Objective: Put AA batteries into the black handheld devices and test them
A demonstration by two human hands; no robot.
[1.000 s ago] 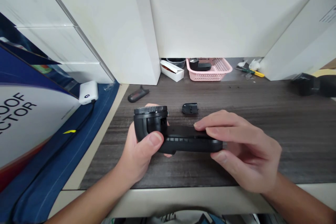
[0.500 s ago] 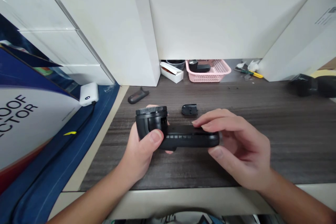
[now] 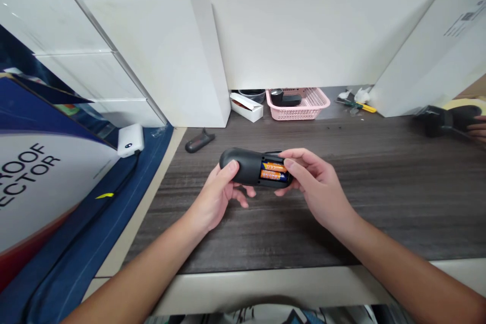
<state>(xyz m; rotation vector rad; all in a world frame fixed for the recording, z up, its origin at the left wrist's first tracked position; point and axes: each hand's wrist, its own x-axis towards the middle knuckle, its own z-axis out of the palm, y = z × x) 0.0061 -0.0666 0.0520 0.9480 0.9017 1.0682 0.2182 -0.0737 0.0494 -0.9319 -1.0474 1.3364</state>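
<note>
A black handheld device (image 3: 246, 167) is held above the table with its back facing me. Its battery compartment lies uncovered, showing two orange-and-blue batteries (image 3: 273, 171) side by side. My left hand (image 3: 220, 187) grips the rounded left end, thumb on top and some fingers showing underneath. At the other end, my right hand (image 3: 311, 177) is closed round the compartment end, thumb and index finger close to the batteries' right tips. A black curved cover piece (image 3: 200, 140) lies on the table, beyond my left hand.
At the back stand a pink basket (image 3: 298, 113) with a black device inside, and a small white box (image 3: 246, 107). A yellow-handled tool (image 3: 366, 108) lies beside them. White boxes (image 3: 182, 61) border the table. Another person's hand (image 3: 478, 126) is beside dark items at right.
The device has been turned over, so its ribbed round head is out of sight and the batteries show. The small black lid on the table is now mostly hidden behind it.
</note>
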